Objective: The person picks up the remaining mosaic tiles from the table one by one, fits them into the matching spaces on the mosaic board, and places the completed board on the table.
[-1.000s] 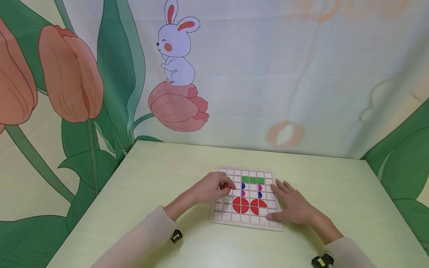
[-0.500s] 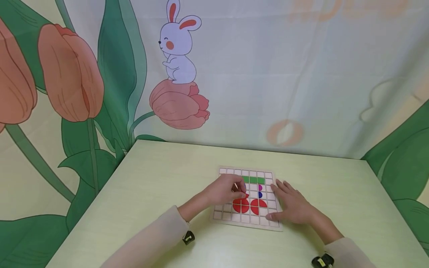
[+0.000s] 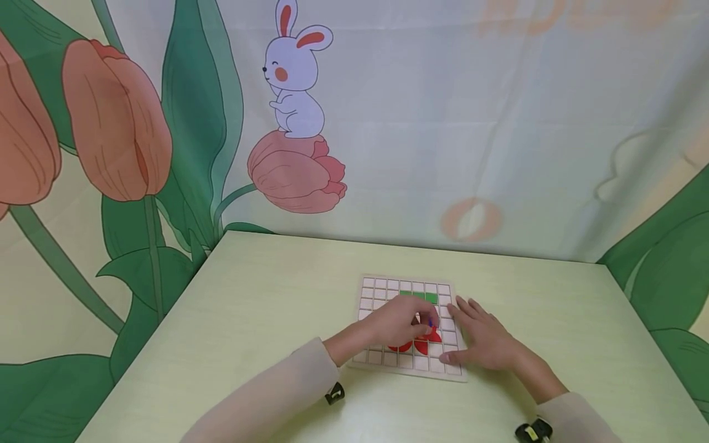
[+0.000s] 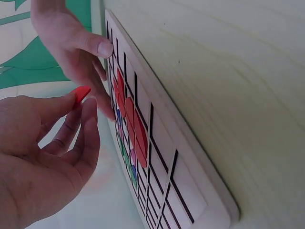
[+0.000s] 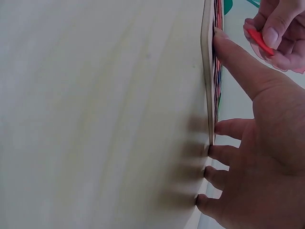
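My left hand (image 3: 396, 321) pinches a small red piece (image 4: 82, 94) between thumb and fingertips, close over the right part of a pale wooden grid board (image 3: 397, 364). The piece looks like a quarter-circle tile. Below it lie red quarter-circle tiles (image 4: 138, 138), making a full disc and a second disc with one quarter bare. A row of green squares (image 3: 431, 298) sits in the upper part, and the left hand covers most of the blue and magenta half-circles. My right hand (image 3: 482, 337) rests at the board's right edge, fingers spread, thumb on the lower right corner area.
The board lies on a pale yellow-green table (image 3: 310, 271). Behind the table hangs a cloth backdrop (image 3: 388, 123) printed with tulips and a rabbit. Black wrist cameras show at the left cuff (image 3: 335, 394) and the right cuff (image 3: 533, 431).
The left hand has moved right across the board with the red tile, from the left columns to above the incomplete red disc. The right hand has stayed put.
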Demonstrator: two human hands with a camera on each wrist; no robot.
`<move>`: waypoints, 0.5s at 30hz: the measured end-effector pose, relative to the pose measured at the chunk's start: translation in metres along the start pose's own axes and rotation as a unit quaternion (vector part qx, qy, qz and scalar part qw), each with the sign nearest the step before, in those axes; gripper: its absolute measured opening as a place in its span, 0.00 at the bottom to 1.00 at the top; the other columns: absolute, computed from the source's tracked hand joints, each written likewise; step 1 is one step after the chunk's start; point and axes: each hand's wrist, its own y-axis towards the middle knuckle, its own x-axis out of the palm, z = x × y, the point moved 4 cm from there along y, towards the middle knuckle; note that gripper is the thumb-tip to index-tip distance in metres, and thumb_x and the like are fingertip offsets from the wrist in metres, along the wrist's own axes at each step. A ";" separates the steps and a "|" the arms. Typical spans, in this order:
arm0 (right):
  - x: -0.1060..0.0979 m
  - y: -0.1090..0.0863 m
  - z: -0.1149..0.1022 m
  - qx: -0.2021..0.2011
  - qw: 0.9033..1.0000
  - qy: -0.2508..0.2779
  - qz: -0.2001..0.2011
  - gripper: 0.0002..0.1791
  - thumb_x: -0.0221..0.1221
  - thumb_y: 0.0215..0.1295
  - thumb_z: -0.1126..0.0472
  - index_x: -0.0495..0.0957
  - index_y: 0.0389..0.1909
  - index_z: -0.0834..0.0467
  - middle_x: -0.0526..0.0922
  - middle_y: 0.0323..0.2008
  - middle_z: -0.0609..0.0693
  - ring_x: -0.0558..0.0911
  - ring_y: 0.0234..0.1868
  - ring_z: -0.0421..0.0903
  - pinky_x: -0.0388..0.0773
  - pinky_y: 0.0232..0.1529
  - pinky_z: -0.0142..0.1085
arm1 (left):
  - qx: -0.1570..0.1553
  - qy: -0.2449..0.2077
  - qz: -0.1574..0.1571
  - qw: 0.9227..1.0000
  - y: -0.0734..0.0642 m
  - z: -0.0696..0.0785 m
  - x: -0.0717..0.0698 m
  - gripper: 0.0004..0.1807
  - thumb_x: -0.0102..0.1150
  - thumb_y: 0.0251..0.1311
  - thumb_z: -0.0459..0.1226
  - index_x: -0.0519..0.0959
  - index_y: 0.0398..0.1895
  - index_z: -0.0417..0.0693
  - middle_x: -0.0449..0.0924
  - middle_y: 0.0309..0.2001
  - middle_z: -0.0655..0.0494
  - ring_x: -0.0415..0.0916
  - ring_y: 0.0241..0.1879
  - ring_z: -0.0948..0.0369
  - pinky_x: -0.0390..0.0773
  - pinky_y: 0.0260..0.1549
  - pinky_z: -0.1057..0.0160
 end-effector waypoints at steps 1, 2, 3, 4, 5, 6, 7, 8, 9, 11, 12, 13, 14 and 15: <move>-0.001 0.000 0.000 0.000 1.000 0.001 0.000 0.64 0.71 0.55 0.28 0.58 0.82 0.64 0.52 0.82 0.68 0.48 0.81 0.74 0.51 0.72 0.74 | 0.002 0.007 -0.004 1.000 0.002 0.000 0.002 0.06 0.66 0.73 0.35 0.85 0.48 0.56 0.82 0.39 0.66 0.75 0.35 0.68 0.77 0.39 0.73; -0.001 0.000 0.000 -0.001 1.000 0.001 0.000 0.64 0.71 0.56 0.28 0.58 0.81 0.64 0.52 0.82 0.68 0.47 0.81 0.74 0.50 0.72 0.74 | 0.005 0.014 -0.008 1.000 0.005 0.000 0.003 0.06 0.65 0.73 0.35 0.85 0.47 0.57 0.82 0.39 0.67 0.75 0.35 0.69 0.76 0.39 0.73; -0.002 0.000 0.000 0.002 1.000 0.004 -0.001 0.64 0.71 0.56 0.28 0.58 0.82 0.64 0.52 0.82 0.67 0.47 0.81 0.74 0.50 0.73 0.74 | 0.006 0.023 -0.011 1.000 0.007 0.001 0.004 0.06 0.65 0.73 0.36 0.85 0.46 0.59 0.82 0.38 0.68 0.75 0.33 0.69 0.76 0.39 0.73; -0.002 0.000 0.000 0.003 1.000 0.005 -0.001 0.64 0.71 0.56 0.28 0.58 0.82 0.64 0.52 0.82 0.67 0.47 0.81 0.74 0.50 0.73 0.74 | 0.011 0.031 -0.014 0.999 0.009 0.001 0.005 0.06 0.65 0.73 0.36 0.85 0.46 0.59 0.82 0.37 0.68 0.75 0.32 0.69 0.76 0.38 0.72; -0.002 0.000 0.000 0.003 1.000 0.007 -0.001 0.64 0.71 0.57 0.29 0.58 0.82 0.64 0.52 0.82 0.67 0.47 0.81 0.74 0.50 0.73 0.74 | 0.015 0.040 -0.016 0.999 0.011 0.001 0.007 0.06 0.65 0.73 0.35 0.84 0.45 0.60 0.81 0.36 0.69 0.75 0.31 0.70 0.76 0.37 0.72; -0.003 0.001 0.000 0.003 1.000 0.009 -0.001 0.63 0.71 0.57 0.29 0.58 0.82 0.64 0.52 0.82 0.67 0.47 0.81 0.74 0.49 0.73 0.74 | 0.017 0.048 -0.018 0.999 0.013 0.001 0.007 0.07 0.65 0.73 0.35 0.84 0.44 0.60 0.80 0.35 0.70 0.75 0.31 0.70 0.75 0.37 0.73; -0.003 0.001 0.001 0.003 1.000 0.009 -0.001 0.63 0.71 0.57 0.28 0.58 0.82 0.63 0.52 0.83 0.67 0.47 0.81 0.74 0.49 0.73 0.74 | 0.017 0.056 -0.019 0.998 0.014 0.000 0.008 0.07 0.66 0.72 0.35 0.85 0.44 0.61 0.80 0.34 0.70 0.75 0.31 0.71 0.75 0.38 0.73; -0.002 0.002 0.001 0.003 1.000 0.010 -0.001 0.63 0.70 0.57 0.28 0.58 0.82 0.63 0.51 0.83 0.66 0.47 0.81 0.74 0.49 0.73 0.74 | 0.018 0.063 -0.021 0.998 0.015 -0.001 0.009 0.06 0.66 0.72 0.35 0.85 0.43 0.61 0.80 0.33 0.71 0.75 0.31 0.71 0.75 0.38 0.73; -0.002 0.002 0.001 0.003 1.000 0.011 -0.001 0.63 0.70 0.57 0.28 0.58 0.82 0.63 0.51 0.83 0.66 0.47 0.81 0.74 0.49 0.73 0.74 | 0.017 0.068 -0.024 0.997 0.017 -0.001 0.010 0.06 0.67 0.72 0.35 0.85 0.42 0.61 0.80 0.32 0.71 0.75 0.31 0.71 0.75 0.38 0.73; -0.002 0.003 0.001 0.003 1.000 0.011 -0.001 0.63 0.70 0.57 0.27 0.58 0.82 0.63 0.51 0.83 0.66 0.47 0.81 0.73 0.49 0.73 0.73 | 0.015 0.076 -0.029 0.997 0.018 -0.004 0.012 0.06 0.68 0.71 0.36 0.85 0.41 0.60 0.79 0.32 0.72 0.74 0.33 0.72 0.74 0.39 0.74; -0.003 0.004 0.001 0.003 1.000 0.011 -0.001 0.63 0.70 0.57 0.27 0.58 0.82 0.63 0.51 0.83 0.66 0.47 0.81 0.73 0.49 0.73 0.73 | 0.013 0.079 -0.032 0.996 0.019 -0.005 0.012 0.05 0.68 0.71 0.36 0.85 0.40 0.60 0.79 0.32 0.72 0.74 0.34 0.71 0.74 0.39 0.74; -0.003 0.004 0.001 0.004 1.000 0.011 -0.001 0.64 0.70 0.57 0.27 0.58 0.82 0.63 0.51 0.83 0.66 0.47 0.81 0.73 0.49 0.73 0.73 | 0.010 0.081 -0.035 0.996 0.019 -0.005 0.013 0.05 0.69 0.71 0.36 0.85 0.40 0.59 0.79 0.32 0.72 0.74 0.35 0.71 0.74 0.39 0.74; -0.004 0.004 0.000 0.006 1.000 0.012 -0.001 0.64 0.70 0.57 0.28 0.58 0.82 0.63 0.51 0.83 0.66 0.47 0.81 0.73 0.49 0.73 0.73 | 0.009 0.081 -0.038 0.996 0.020 -0.006 0.013 0.04 0.69 0.70 0.37 0.85 0.39 0.59 0.79 0.33 0.72 0.74 0.35 0.71 0.74 0.39 0.74; -0.004 0.005 0.000 0.007 1.000 0.013 -0.002 0.64 0.71 0.56 0.28 0.58 0.82 0.63 0.51 0.83 0.66 0.47 0.81 0.73 0.49 0.73 0.73 | 0.007 0.082 -0.041 0.996 0.020 -0.006 0.013 0.04 0.69 0.70 0.37 0.86 0.39 0.59 0.79 0.33 0.72 0.74 0.36 0.71 0.74 0.39 0.74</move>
